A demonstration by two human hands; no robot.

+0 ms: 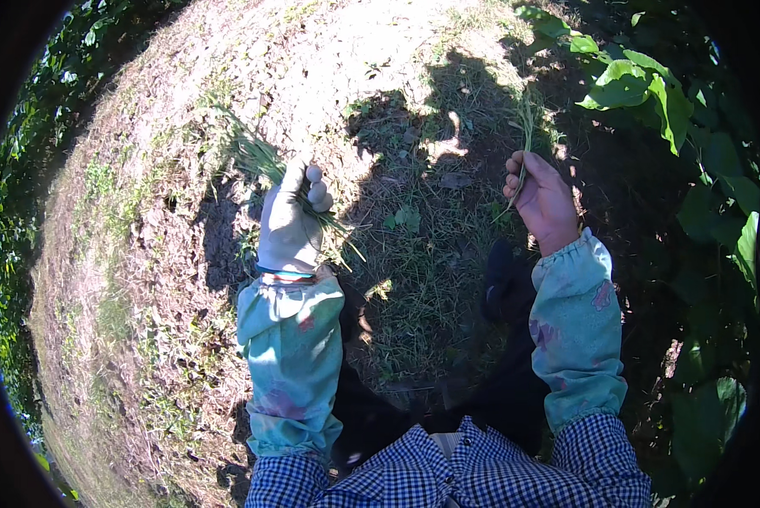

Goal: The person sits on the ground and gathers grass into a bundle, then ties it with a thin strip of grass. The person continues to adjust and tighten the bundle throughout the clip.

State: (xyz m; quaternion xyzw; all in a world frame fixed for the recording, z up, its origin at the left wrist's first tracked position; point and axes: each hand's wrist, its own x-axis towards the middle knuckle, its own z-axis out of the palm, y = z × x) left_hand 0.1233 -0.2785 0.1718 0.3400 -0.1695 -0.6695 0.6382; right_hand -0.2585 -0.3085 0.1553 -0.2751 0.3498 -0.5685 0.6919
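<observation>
My left hand (294,216), in a pale work glove, is closed around a bundle of green grass stems (253,152). The stems stick out past the thumb to the upper left, and their other ends hang out at the lower right. My bare right hand (542,190) pinches a thin strand of grass (527,124) between thumb and fingers. One end of the strand points up and the other trails down to the left. Both hands are held apart above the ground. Teal patterned sleeve covers (291,362) reach from the wrists up both forearms.
Short grass and dry litter cover the ground (418,286), partly in my shadow. A small broad-leaved weed (407,218) grows between my hands. A leafy branch (640,89) overhangs at the right, and a row of green foliage (24,209) lines the left. My dark shoe (499,279) stands below my right hand.
</observation>
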